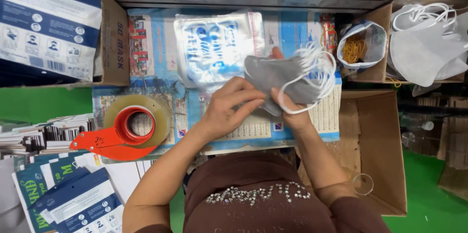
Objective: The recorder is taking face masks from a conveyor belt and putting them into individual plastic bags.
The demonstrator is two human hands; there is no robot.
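Observation:
Both my hands hold a stack of grey face masks with white ear loops above the work surface. My right hand grips the stack from below, its thumb over the loops. My left hand pinches the stack's left edge with its fingertips. Just behind the masks lies a pile of clear plastic pouches with blue print.
A tape dispenser with a red handle sits at left on the blue printed board. White masks fill a box at far right, beside a bag of rubber bands. Printed packets lie lower left; an open carton stands right.

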